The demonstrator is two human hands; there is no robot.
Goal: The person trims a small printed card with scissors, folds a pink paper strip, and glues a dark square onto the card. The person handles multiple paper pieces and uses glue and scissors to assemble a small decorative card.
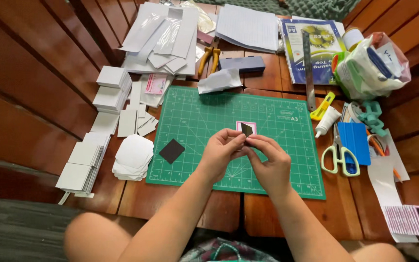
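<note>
Both hands, left hand (pixel 220 148) and right hand (pixel 267 157), pinch a small pink-edged dark card (pixel 246 129) above the green cutting mat (pixel 267 111); a black square (pixel 171 151) lies left, scissors (pixel 338 153) right, on the wooden surface (pixel 345 204).

My cutting mat (pixel 267 160) is green, ruled with a pale grid. The small card (pixel 246 128) I hold is dark with a pink border; a loose square (pixel 171 151) on the mat is black. My scissors (pixel 338 157) have pale green handles beside a blue folder (pixel 356 141). The card stacks (pixel 133 156) are white, the surface (pixel 180 204) reddish-brown wood.
</note>
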